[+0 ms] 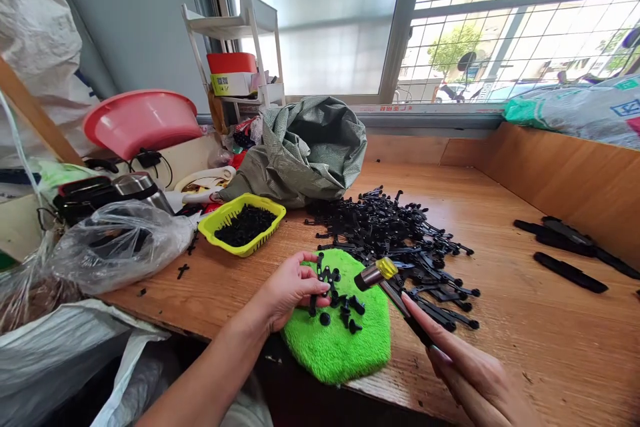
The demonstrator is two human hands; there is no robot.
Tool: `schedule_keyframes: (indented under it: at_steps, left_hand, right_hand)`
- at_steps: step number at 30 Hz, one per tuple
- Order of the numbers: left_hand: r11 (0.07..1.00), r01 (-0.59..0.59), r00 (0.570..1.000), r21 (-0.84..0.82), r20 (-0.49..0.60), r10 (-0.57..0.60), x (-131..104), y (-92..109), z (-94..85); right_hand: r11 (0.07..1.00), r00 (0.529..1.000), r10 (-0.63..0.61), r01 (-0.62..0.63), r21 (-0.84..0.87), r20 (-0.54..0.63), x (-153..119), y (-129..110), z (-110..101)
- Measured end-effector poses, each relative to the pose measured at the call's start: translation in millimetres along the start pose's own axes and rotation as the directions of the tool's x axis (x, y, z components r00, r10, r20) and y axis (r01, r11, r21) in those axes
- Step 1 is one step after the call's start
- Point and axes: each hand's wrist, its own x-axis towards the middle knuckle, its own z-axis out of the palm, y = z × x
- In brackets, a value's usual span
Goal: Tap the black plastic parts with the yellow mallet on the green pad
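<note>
Near the lower middle of the frame the left hand pinches a small black plastic part between thumb and fingertips, holding it upright on the green fleece pad; the right hand, at the lower right, closes its fingers around the dark handle of a small hammer, index finger laid along the shaft, the yellow-faced head poised just above and beside the part; a few loose black pieces lie on the pad, so the work looks only partly done; a large heap of black parts waits just behind, in the centre; a yellow basket at centre left holds many small black bits; a green sack slumps behind; long black strips lie well apart at the right; the heap crowds the hammer's side of the pad.
</note>
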Motion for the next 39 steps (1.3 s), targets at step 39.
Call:
schedule_keyframes:
  at_steps: [39]
  left_hand:
    - [0.991,0.029,0.997,0.127,-0.075,-0.02,3.7,1.1,8.2]
  right_hand:
    - [0.91,0.974,-0.155,0.205,-0.36,0.163,14.9,-10.2,11.3]
